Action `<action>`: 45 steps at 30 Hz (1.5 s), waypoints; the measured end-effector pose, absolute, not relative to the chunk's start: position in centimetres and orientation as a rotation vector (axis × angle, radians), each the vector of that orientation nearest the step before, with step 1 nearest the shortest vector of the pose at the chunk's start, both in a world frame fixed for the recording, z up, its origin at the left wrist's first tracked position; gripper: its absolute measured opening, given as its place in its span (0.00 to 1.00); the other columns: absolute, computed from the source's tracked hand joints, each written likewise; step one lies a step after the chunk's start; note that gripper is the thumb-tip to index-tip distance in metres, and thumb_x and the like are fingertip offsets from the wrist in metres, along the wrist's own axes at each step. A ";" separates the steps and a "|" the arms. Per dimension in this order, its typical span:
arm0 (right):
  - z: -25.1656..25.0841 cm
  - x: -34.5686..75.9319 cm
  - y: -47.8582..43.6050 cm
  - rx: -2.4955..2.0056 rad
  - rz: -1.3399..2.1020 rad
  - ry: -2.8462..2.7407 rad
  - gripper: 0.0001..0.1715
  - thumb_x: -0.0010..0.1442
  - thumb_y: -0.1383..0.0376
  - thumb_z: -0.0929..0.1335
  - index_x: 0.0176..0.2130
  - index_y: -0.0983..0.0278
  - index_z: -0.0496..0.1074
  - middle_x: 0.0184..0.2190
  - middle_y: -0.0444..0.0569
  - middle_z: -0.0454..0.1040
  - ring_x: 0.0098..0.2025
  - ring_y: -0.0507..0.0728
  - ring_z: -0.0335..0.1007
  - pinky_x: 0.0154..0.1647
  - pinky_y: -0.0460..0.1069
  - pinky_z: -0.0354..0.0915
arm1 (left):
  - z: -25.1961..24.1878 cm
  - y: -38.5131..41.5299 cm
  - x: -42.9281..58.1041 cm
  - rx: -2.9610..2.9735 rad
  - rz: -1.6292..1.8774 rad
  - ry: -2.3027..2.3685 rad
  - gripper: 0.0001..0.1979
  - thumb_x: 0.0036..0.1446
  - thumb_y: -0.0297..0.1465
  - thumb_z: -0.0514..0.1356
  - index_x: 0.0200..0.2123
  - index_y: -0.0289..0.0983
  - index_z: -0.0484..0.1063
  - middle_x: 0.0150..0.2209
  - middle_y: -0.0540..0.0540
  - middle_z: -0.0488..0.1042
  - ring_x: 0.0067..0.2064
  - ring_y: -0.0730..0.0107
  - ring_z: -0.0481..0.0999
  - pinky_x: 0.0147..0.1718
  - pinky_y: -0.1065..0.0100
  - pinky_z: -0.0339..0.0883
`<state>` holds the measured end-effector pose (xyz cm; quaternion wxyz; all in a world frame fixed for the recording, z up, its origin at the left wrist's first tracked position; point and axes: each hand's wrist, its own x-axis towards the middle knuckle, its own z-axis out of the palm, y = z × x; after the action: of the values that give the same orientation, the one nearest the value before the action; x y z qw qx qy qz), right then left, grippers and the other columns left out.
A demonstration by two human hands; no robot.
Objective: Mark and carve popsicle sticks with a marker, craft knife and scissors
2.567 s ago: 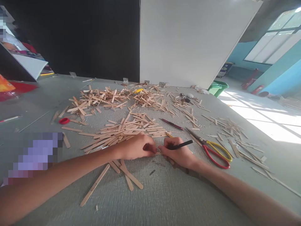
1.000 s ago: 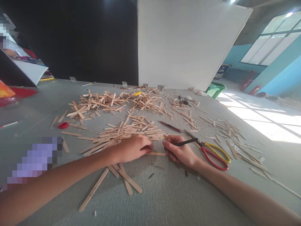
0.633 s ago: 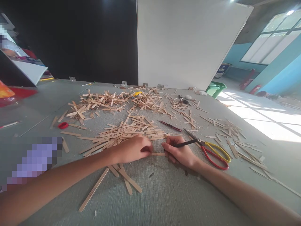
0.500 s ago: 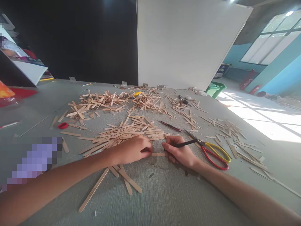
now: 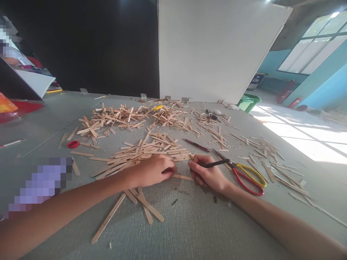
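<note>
My left hand (image 5: 152,170) rests on the grey table with its fingers curled down onto one end of a short wooden craft stick (image 5: 182,177). My right hand (image 5: 208,174) is closed round a black pen (image 5: 215,164), whose tip meets the other end of that stick. A heap of wooden sticks (image 5: 146,150) lies just beyond both hands. Red and yellow scissors (image 5: 245,173) lie right of my right hand.
More stick piles (image 5: 121,115) spread across the table's far side, with scraps (image 5: 268,155) to the right. A dark red pencil (image 5: 196,144), a red ring (image 5: 72,144), loose sticks (image 5: 143,204) near me. A white board (image 5: 217,50) stands behind.
The short stick has tilted slightly between my hands, its right end a bit lower. Both hands have stayed almost in place since a second ago.
</note>
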<state>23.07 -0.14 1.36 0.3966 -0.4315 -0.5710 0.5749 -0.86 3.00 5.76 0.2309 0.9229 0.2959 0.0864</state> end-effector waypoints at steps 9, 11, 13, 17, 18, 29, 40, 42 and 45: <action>0.9 22.8 -0.7 -1.041 1.396 -1.569 0.23 0.62 0.52 0.75 0.26 0.60 0.64 0.15 0.38 0.69 0.12 0.47 0.57 0.12 0.42 0.54 | 4.6 3.0 -1.0 2.394 0.269 0.797 0.07 0.62 0.27 0.63 0.36 0.41 0.82 0.36 0.49 0.81 0.39 0.64 0.79 0.40 0.65 0.66; 1.0 22.6 -0.9 -1.101 1.379 -1.644 0.22 0.62 0.54 0.75 0.26 0.60 0.65 0.14 0.37 0.67 0.12 0.48 0.58 0.12 0.42 0.54 | 4.2 3.0 -1.0 2.396 0.276 0.804 0.07 0.62 0.27 0.62 0.36 0.42 0.82 0.36 0.49 0.82 0.40 0.64 0.80 0.42 0.65 0.66; 1.2 22.5 -1.1 -1.167 1.350 -1.701 0.22 0.62 0.54 0.75 0.26 0.60 0.65 0.13 0.37 0.66 0.12 0.48 0.58 0.12 0.43 0.53 | 3.9 3.1 -1.0 2.397 0.267 0.795 0.07 0.63 0.28 0.62 0.37 0.42 0.82 0.37 0.49 0.82 0.40 0.64 0.80 0.41 0.65 0.66; 1.6 22.5 -1.2 -1.218 1.254 -1.784 0.21 0.64 0.57 0.72 0.25 0.60 0.64 0.13 0.38 0.65 0.13 0.49 0.60 0.14 0.43 0.53 | 3.8 3.4 -1.0 2.385 0.272 0.780 0.05 0.63 0.30 0.64 0.38 0.42 0.82 0.36 0.48 0.81 0.38 0.65 0.79 0.39 0.66 0.66; 1.6 22.5 -1.2 -1.215 1.225 -1.805 0.21 0.65 0.57 0.72 0.24 0.60 0.64 0.13 0.38 0.65 0.13 0.49 0.60 0.15 0.43 0.53 | 3.8 3.5 -1.1 2.381 0.272 0.781 0.05 0.63 0.30 0.64 0.38 0.42 0.82 0.36 0.49 0.81 0.38 0.65 0.79 0.39 0.66 0.66; 1.2 22.6 -0.2 -1.088 1.396 -1.627 0.25 0.62 0.50 0.74 0.25 0.60 0.63 0.16 0.40 0.70 0.12 0.47 0.57 0.13 0.43 0.52 | 3.9 3.6 -1.1 2.407 0.350 0.683 0.09 0.64 0.26 0.62 0.36 0.42 0.82 0.37 0.48 0.79 0.40 0.64 0.79 0.41 0.64 0.67; 1.7 23.0 -0.3 -1.061 1.438 -1.505 0.27 0.62 0.47 0.74 0.26 0.61 0.64 0.18 0.42 0.73 0.12 0.46 0.59 0.12 0.42 0.52 | 5.4 -0.3 0.1 2.535 0.387 1.178 0.29 0.60 0.59 0.61 0.41 0.36 0.72 0.39 0.41 0.75 0.43 0.48 0.75 0.44 0.51 0.67; 1.6 23.0 -0.3 -1.065 1.453 -1.489 0.27 0.61 0.47 0.74 0.26 0.61 0.64 0.18 0.42 0.73 0.12 0.46 0.58 0.11 0.42 0.52 | 4.7 -1.6 0.6 2.520 0.378 1.333 0.35 0.55 0.64 0.61 0.40 0.35 0.72 0.40 0.39 0.75 0.44 0.44 0.75 0.44 0.47 0.67; 1.3 23.2 -0.2 -1.064 1.452 -1.499 0.26 0.63 0.47 0.73 0.27 0.61 0.64 0.18 0.42 0.73 0.12 0.46 0.58 0.10 0.42 0.53 | 3.4 -2.6 0.9 2.588 0.436 1.331 0.37 0.49 0.63 0.67 0.42 0.35 0.72 0.42 0.37 0.73 0.47 0.42 0.73 0.46 0.47 0.67</action>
<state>23.22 -0.19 1.29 0.3889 -0.4185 -0.5895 0.5710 0.89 -2.63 3.43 0.0993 0.8752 0.4499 0.1476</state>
